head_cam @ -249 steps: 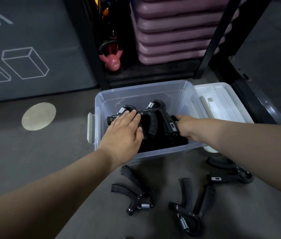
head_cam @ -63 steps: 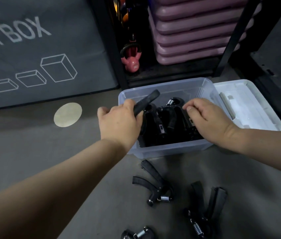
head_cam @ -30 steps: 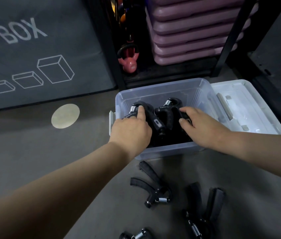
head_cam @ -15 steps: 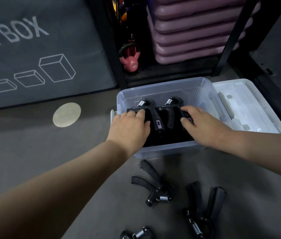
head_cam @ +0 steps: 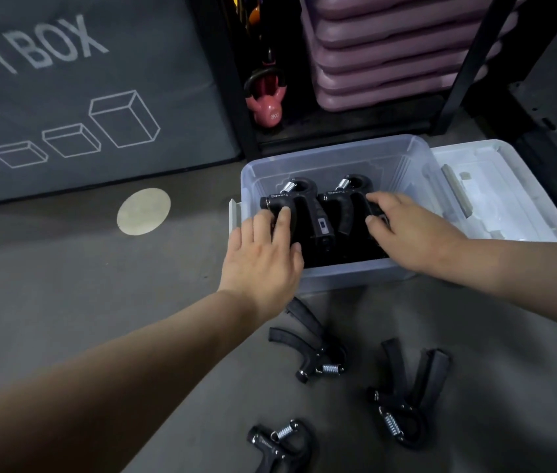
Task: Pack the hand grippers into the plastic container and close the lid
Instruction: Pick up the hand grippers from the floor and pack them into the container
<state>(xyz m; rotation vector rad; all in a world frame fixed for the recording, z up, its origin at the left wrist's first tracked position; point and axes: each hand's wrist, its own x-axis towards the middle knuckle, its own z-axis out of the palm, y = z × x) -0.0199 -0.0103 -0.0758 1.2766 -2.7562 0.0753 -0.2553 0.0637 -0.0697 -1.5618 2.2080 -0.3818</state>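
Note:
A clear plastic container (head_cam: pixel 335 155) stands on the floor with several black hand grippers packed upright inside. My left hand (head_cam: pixel 263 257) reaches over the near wall, and its fingers lie flat and spread on the left hand gripper (head_cam: pixel 301 196). My right hand (head_cam: pixel 410 230) pinches a handle of the right hand gripper (head_cam: pixel 347 196) between thumb and fingers. The white lid (head_cam: pixel 509 186) lies upside down just right of the container. Three more hand grippers lie loose on the floor in front: one (head_cam: pixel 311 349) near the container, one (head_cam: pixel 406 394) further right, one (head_cam: pixel 280 442) at the bottom edge.
Behind the container stands a black rack (head_cam: pixel 229 80) holding a pink kettlebell (head_cam: pixel 268 104) and stacked purple step platforms (head_cam: pixel 379 52). A dark padded box with white print (head_cam: pixel 65 90) fills the back left. A pale round floor marker (head_cam: pixel 143 211) lies to the left.
My left hand lowered a hand gripper into the container's left side and set it upright; its fingers now rest flat on it. My right hand stayed on the right hand gripper.

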